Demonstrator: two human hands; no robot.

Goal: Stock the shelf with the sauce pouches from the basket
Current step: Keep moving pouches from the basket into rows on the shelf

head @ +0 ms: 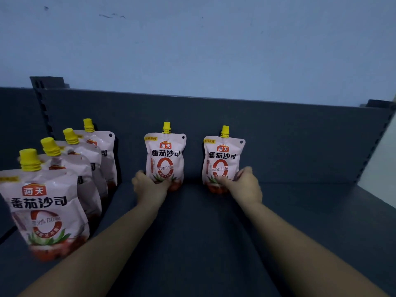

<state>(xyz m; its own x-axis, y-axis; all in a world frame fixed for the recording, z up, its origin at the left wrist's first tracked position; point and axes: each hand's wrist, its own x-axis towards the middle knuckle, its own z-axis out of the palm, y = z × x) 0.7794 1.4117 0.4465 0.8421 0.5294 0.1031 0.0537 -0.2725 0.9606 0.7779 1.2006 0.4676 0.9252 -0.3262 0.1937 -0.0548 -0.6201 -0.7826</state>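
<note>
Two pink sauce pouches with yellow caps stand upright against the back panel of the dark shelf [199, 221]. My left hand [150, 185] grips the bottom of the middle pouch [165, 155]. The lower part of the right pouch [222, 157] is held by my right hand [244, 185]. At the left, a row of several more pouches [47, 204] runs from the shelf's front toward the back, each upright. The basket is out of view.
The shelf's back panel [300, 142] rises behind the pouches, with a slotted upright [42, 108] at the left and a side edge [377, 142] at the right. Bare shelf surface lies between my arms and to the right of them. A pale wall is above.
</note>
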